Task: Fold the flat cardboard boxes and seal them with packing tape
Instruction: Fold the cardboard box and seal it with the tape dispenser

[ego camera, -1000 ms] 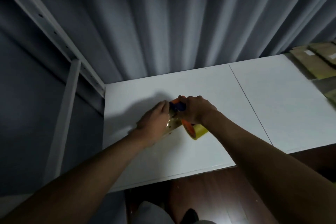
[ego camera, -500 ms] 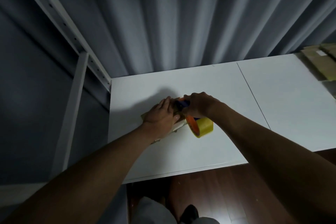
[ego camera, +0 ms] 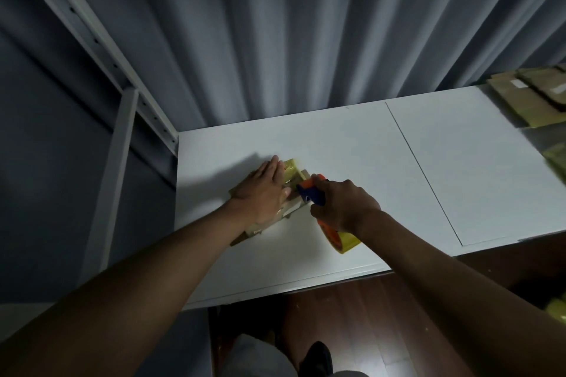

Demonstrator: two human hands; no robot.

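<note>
One small cardboard box (ego camera: 269, 217) lies on the white table (ego camera: 352, 144), left of frame centre, partly hidden under a hand. Yellowish tape shows on its far end.

Left hand (ego camera: 265, 190): one, laid flat on top of the box, fingers straight and close together, pressing down, pointing to the far edge of the table.

Right hand (ego camera: 344, 205): one, fingers curled round the handle of the tape dispenser (ego camera: 312, 191). Dispenser is orange and blue; its head meets the box just right of the left hand. One roll of yellow tape (ego camera: 343, 240) sits at its near end, below the right wrist.

Table top: two white panels, one seam running diagonally right of centre.

Upper right of frame: a stack of flat cardboard pieces (ego camera: 526, 98); count unclear, at least three edges visible.

Behind the table: grey curtain (ego camera: 275, 40). Upper left: white metal shelf frame (ego camera: 122, 95). Bottom: dark wood floor (ego camera: 382, 315).
</note>
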